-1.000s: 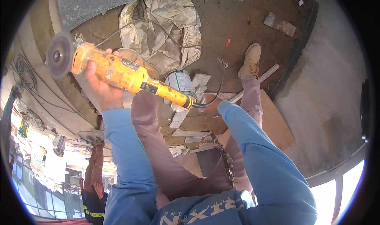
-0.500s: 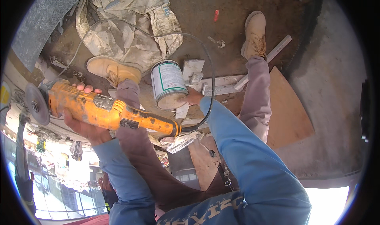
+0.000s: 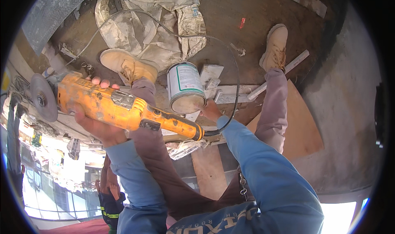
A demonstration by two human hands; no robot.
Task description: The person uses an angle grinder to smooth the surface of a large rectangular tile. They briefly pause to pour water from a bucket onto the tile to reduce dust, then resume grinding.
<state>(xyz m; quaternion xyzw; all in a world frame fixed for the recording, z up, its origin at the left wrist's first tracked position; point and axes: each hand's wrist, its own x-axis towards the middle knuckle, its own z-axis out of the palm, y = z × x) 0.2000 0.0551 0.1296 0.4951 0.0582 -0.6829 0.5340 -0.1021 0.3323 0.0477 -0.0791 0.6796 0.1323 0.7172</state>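
My left hand [image 3: 98, 129] is closed around the body of a yellow angle grinder [image 3: 119, 108], its fingertips showing over the far side. A large grey disc [image 3: 43, 98] sits at the tool's left end, and the handle points right. Beside the handle's end, my right hand [image 3: 211, 111] grips the bottom rim of a white and green metal can [image 3: 185, 81]. The can lies tilted, its bare base facing me. From the handle a black cable [image 3: 235, 81] loops right, passes beyond the can and runs back to the left.
A crumpled dirty sack [image 3: 160, 32] lies on the floor beyond my left boot [image 3: 129, 67]. Pale offcut strips [image 3: 279, 75] lie around my right boot [image 3: 275, 46]. A plywood sheet [image 3: 302, 122] stands at right. Another person [image 3: 111, 197] is at lower left.
In the picture, the grinder, the can and both hands have shifted slightly right, along with the floor and boots. Both hands keep their grips. More of the other person shows at lower left.
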